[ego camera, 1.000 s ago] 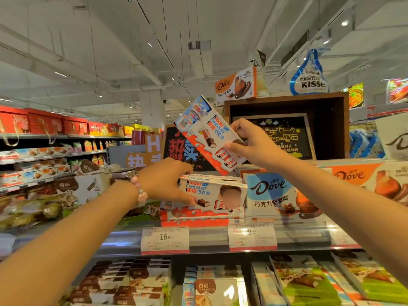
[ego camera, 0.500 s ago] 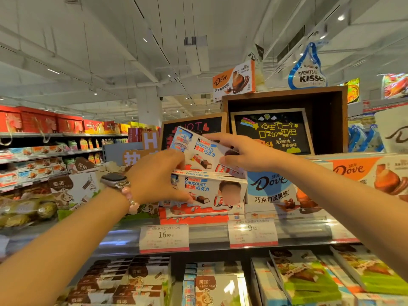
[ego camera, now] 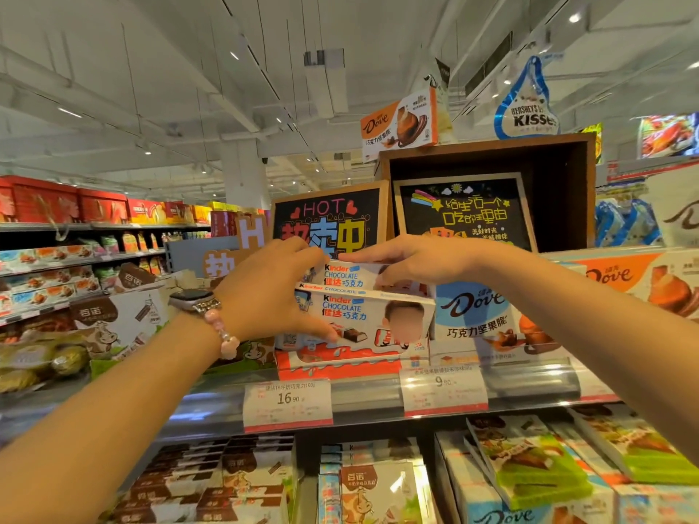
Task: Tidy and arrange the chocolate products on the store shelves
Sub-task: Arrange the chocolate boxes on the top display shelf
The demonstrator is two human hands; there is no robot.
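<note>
A white Kinder chocolate box (ego camera: pixel 346 277) lies on top of the Kinder stack on the upper shelf. My right hand (ego camera: pixel 412 260) grips its right end, fingers over the top edge and thumb below. My left hand (ego camera: pixel 270 293) holds the left side of the stack, its fingertips on the top box's left end and its thumb across the front box (ego camera: pixel 372 317). The front box stands upright in a red and white display tray (ego camera: pixel 340 366). A watch and a pink bead bracelet sit on my left wrist.
Blue Dove boxes (ego camera: pixel 476 319) stand right of the Kinder stack, orange Dove boxes (ego camera: pixel 624 277) further right. Chalkboard signs (ego camera: pixel 329 221) and a wooden crate (ego camera: pixel 567 191) rise behind. Price tags (ego camera: pixel 287 404) line the shelf rail. Brown and green chocolate packs (ego camera: pixel 537 467) fill the lower shelf.
My right hand has brought the Kinder box down from tilted in the air onto the stack. My left hand has risen to meet its left end.
</note>
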